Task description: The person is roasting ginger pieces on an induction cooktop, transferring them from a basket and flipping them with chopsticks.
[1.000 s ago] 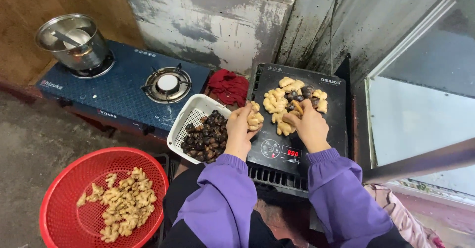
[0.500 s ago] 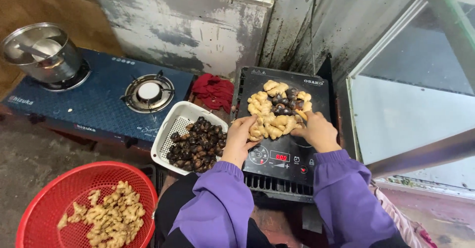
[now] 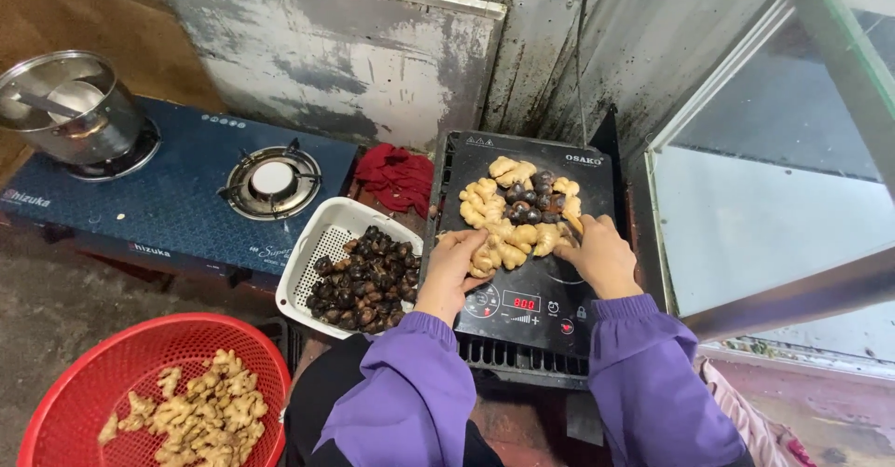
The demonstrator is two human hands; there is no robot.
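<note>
Closest to me, low on my left, a red basket (image 3: 65, 402) sits on the floor with a heap of pale ginger pieces (image 3: 191, 411) in it. My purple sleeves (image 3: 410, 392) reach forward from my lap to the black induction cooker (image 3: 536, 322), whose red display is lit near my wrists.

My left hand (image 3: 454, 267) rests at the near left edge of the ginger pile (image 3: 508, 225) on the cooker top, fingers curled loosely around a knob of ginger at the pile's edge; I cannot tell whether it is truly gripped or only cupped. My right hand (image 3: 597, 253) lies at the near right edge of the same pile, fingers bent and pressing against the ginger there, half closed, with nothing clearly lifted. The ginger lies spread over the cooker's glass, with a cluster of dark round pieces (image 3: 530, 201) in its middle.

Just left of the cooker, touching its side, is a white plastic basket (image 3: 322, 243) holding more dark pieces (image 3: 368, 276). Beyond it a red cloth (image 3: 396, 173) lies crumpled against the wall. Farther left stands a blue gas stove (image 3: 177, 197) with one bare burner (image 3: 272, 180), and on its far burner a steel pot (image 3: 70, 103) with a ladle inside. Behind everything is a stained, peeling wall (image 3: 354, 48).
</note>
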